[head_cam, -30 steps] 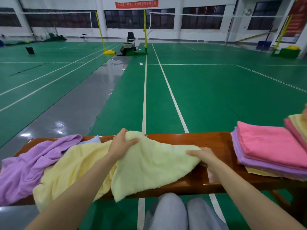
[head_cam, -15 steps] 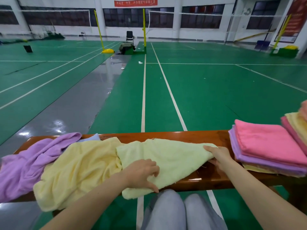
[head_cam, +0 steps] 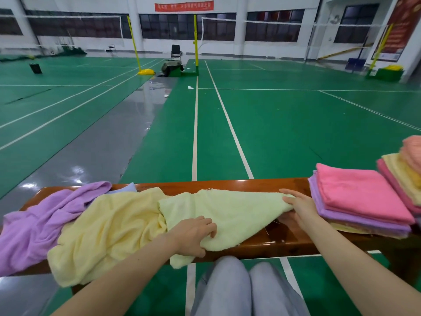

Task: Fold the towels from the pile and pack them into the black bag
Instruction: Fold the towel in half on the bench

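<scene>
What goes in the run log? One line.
stage: spreading pale green towel | left hand grips near edge | right hand holds right corner | bench

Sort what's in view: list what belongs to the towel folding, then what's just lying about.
Job:
- green towel, gripped by left hand and right hand
- yellow towel and purple towel, unfolded pile
- folded stack
- bench
The black bag is not in view.

Lying about:
- chair
- net posts
- litter on the court
</scene>
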Tool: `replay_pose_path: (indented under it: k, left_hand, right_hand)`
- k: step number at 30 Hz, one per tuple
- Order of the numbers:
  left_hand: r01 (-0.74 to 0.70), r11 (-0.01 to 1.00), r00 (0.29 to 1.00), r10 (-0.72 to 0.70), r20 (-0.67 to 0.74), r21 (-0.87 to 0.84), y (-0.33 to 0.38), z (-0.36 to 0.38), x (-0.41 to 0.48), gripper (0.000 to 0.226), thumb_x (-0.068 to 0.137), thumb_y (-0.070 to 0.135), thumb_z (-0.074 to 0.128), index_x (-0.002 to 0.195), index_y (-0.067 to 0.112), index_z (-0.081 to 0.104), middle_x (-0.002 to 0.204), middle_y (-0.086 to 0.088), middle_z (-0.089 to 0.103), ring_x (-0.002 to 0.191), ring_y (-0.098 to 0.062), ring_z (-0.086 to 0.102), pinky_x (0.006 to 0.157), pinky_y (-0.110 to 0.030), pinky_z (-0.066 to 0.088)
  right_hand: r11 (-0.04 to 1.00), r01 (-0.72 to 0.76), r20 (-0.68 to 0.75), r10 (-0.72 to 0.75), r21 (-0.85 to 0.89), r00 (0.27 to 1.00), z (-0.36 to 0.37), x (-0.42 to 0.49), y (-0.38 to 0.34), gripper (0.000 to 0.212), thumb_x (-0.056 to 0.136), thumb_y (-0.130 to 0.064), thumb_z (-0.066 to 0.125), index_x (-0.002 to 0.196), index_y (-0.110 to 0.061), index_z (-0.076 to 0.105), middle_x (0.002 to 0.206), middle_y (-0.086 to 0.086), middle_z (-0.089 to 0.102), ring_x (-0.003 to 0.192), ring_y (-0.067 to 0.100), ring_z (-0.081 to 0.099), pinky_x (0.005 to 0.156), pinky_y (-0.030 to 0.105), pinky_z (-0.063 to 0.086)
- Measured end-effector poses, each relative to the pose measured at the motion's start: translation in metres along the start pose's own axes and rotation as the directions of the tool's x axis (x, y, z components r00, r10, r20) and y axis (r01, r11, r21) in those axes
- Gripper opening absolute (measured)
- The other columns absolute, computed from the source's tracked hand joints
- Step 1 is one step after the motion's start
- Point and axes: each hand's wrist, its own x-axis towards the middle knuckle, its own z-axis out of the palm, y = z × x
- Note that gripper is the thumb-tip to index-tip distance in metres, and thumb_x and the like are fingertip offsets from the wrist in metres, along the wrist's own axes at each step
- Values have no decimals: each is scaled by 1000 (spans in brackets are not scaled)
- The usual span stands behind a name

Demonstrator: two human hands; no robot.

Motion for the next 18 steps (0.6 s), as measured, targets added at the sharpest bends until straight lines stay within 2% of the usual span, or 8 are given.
replay_pose_path:
  k: [3,5,8,12,13,15,16,18]
  left_hand:
    - [63,995,998,-63,-4,-71,-1,-7,-1,34,85,28,57,117,18,52,117,-2,56,103,-18,50,86,-30,45]
    - [120,988,993,-121,-5,-98,-4,-14,-2,33,87,28,54,119,20,54,114,-3,61,101,-19,54,84,-30,47]
    - [208,978,978,-207,26,-27,-11,-28,-6,28,88,29,55,114,17,56,96,-2,59,89,-19,54,70,-25,44]
    - [322,947,944,-321,78,-7,-20,-34,-13,18,85,26,60,91,9,59,65,5,35,69,-14,42,49,-19,28]
    - [348,936,937,-346,42,-48,-21,-36,-15,14,86,22,57,79,10,56,62,4,33,63,-13,40,47,-19,26]
    - [391,905,912,-405,-60,-168,-28,-42,-17,26,86,15,49,61,14,42,60,2,36,57,-14,38,47,-23,26]
    - [406,885,893,-437,-104,-228,-33,-47,-17,25,87,13,46,62,12,43,63,0,41,61,-16,42,50,-26,29]
    - [422,856,857,-484,-176,-299,-41,-63,-19,18,91,14,40,79,9,53,79,-2,51,76,-20,50,62,-28,36]
  right_hand:
    - [1000,0,17,0,2,1000,-4,-2,-6,22,88,3,54,88,-15,66,119,18,55,103,41,55,75,55,54]
    - [996,39,62,-34,-79,997,-10,-5,-8,18,89,1,55,96,-12,66,115,15,56,93,31,56,68,46,55]
    - [948,157,158,-117,-278,981,-21,-6,-13,16,90,-7,56,97,-12,69,114,9,61,92,18,54,69,29,48]
    - [953,149,331,-56,-263,942,-27,-7,-29,17,89,-5,56,98,-11,68,114,8,63,99,18,54,74,26,46]
    - [965,130,399,-29,-228,916,-28,-9,-35,21,87,0,57,104,-9,66,115,9,62,102,19,55,77,26,49]
    - [948,162,488,-8,-273,873,-28,-14,-44,37,79,10,60,112,-8,63,113,9,62,104,20,56,80,24,51]
    - [901,240,487,-37,-362,873,-28,-14,-47,39,77,12,61,109,-9,63,109,7,63,100,19,57,77,22,49]
    - [793,378,419,-172,-477,891,-26,-17,-55,22,79,3,66,96,-11,66,92,5,64,80,17,55,64,16,43]
